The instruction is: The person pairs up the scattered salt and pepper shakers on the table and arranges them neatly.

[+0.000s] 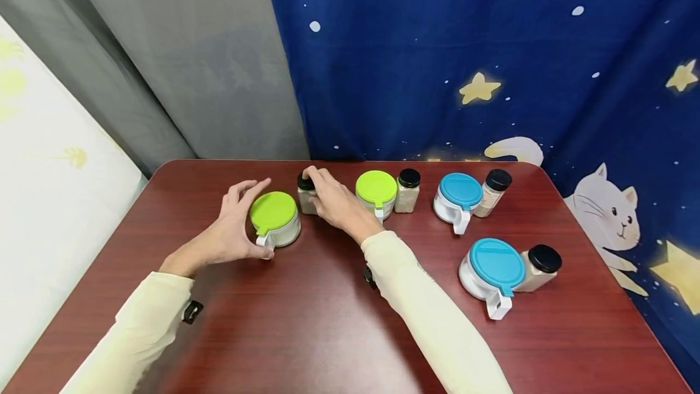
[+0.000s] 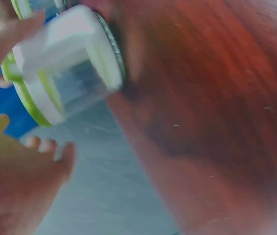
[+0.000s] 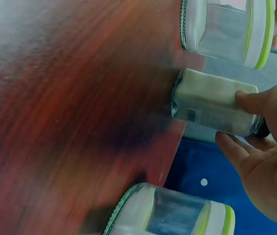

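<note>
My left hand [image 1: 234, 228] curves loosely around a round jar with a green lid [image 1: 274, 210], thumb beside its white handle and fingers spread apart on the far side. In the left wrist view, a gap shows between those fingers and the jar [image 2: 74, 63]. My right hand [image 1: 336, 199] grips a square seasoning bottle with a black cap [image 1: 307, 204] near its top. The right wrist view has thumb and fingers on opposite sides of this bottle [image 3: 212, 100], which holds pale contents. It stands between two green-lidded jars; the second jar [image 1: 376, 190] is just right of my hand.
Another black-capped bottle [image 1: 407, 190] stands beside the second green-lidded jar. Farther right, a blue-lidded jar [image 1: 459, 196] has a bottle [image 1: 492, 193] next to it. Nearer on the right are another blue-lidded jar [image 1: 492, 269] and bottle [image 1: 538, 267]. Curtains hang behind the table [image 1: 284, 333].
</note>
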The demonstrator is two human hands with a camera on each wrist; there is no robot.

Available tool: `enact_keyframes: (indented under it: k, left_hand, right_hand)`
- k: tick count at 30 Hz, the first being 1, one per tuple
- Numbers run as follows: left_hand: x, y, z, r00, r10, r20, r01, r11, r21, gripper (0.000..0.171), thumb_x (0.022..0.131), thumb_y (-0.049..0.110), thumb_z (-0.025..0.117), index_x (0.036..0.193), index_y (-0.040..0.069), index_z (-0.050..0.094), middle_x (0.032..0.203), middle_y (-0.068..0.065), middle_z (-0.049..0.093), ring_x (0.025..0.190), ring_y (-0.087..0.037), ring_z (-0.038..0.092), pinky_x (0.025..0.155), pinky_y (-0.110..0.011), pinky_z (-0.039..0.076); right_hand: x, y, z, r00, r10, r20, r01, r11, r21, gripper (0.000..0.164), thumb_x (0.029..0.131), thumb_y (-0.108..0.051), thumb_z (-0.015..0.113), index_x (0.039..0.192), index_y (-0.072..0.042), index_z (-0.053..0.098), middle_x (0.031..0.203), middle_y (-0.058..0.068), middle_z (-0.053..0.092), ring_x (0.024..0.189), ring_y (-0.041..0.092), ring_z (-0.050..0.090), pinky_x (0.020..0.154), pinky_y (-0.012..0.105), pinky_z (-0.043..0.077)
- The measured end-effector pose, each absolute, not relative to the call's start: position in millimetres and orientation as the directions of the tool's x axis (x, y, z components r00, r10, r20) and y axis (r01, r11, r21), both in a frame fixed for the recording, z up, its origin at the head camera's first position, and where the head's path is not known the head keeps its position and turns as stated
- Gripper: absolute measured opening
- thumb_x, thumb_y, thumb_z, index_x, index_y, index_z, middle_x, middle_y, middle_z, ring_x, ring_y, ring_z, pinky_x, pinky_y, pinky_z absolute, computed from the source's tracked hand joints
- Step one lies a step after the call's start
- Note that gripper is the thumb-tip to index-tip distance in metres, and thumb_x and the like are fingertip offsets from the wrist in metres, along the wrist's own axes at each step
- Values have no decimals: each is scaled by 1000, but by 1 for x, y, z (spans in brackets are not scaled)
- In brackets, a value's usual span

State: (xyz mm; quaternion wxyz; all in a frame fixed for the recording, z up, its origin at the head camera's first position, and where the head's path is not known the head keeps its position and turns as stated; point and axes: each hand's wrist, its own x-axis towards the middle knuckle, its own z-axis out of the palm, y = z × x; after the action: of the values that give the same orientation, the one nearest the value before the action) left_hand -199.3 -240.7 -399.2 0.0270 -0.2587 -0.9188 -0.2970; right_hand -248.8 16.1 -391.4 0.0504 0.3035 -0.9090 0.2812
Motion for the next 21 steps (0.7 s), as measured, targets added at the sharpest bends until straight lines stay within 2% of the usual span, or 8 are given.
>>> enact_keyframes:
  k: [1,3,5,8,9,13,18,21]
  left_hand:
    - [-201,-244,-402,-864,467,186,481,661,576,134,55,26,103,162,23,24,159,-18,17,140,-43,20,103,-65,31]
    - [-203,-250,-408,-860,495,124,446,613,652,140,56,26,103,164,28,13,163,-14,15,146,-36,20,108,-62,28]
    - [-206,-253,-412,-850,521,77,416,574,705,141,58,24,103,164,30,9,162,-11,24,143,-31,31,113,-49,29]
    - [-208,-253,-415,-856,514,62,393,567,723,141,59,21,102,164,27,8,152,-11,37,129,-26,46,108,-36,34]
    - [-208,-252,-415,-860,505,73,400,579,711,140,58,23,103,164,23,10,151,-12,37,127,-27,47,106,-36,36]
    - [-209,-245,-417,-884,452,120,414,639,648,137,55,32,103,160,8,17,145,-17,40,125,-31,47,105,-50,36]
    - [-209,-239,-420,-906,400,141,387,645,659,134,55,32,103,158,8,21,138,-14,50,119,-31,53,103,-54,39]
    - [-202,-236,-424,-911,386,146,375,626,684,134,56,30,103,158,7,20,138,-15,51,120,-31,53,104,-54,38]
  right_hand:
    - [-248,17,-391,-808,-532,252,-580,643,-501,43,100,-6,64,135,-16,43,133,7,49,106,19,61,89,32,51]
    - [-245,18,-392,-807,-543,232,-573,625,-530,44,100,-4,63,136,-16,41,129,6,52,103,17,61,88,31,51]
    - [-240,18,-393,-804,-550,224,-569,605,-557,48,99,0,61,139,-15,39,130,6,52,103,16,60,89,31,50]
    - [-233,18,-394,-797,-556,236,-577,584,-571,51,99,3,60,143,-13,39,133,8,52,106,16,59,91,30,49]
    - [-231,18,-394,-794,-557,246,-582,575,-575,52,98,3,60,143,-12,39,133,8,52,106,15,59,92,29,48]
    - [-225,21,-395,-788,-552,272,-589,547,-595,50,98,3,59,144,-12,43,135,6,52,104,12,59,93,24,46]
    - [-222,25,-399,-772,-546,325,-616,515,-596,50,97,4,61,143,-9,46,136,6,53,108,13,56,96,24,44]
    - [-217,27,-403,-756,-548,359,-640,501,-583,50,96,5,63,143,-7,47,136,7,54,113,14,53,99,24,42]
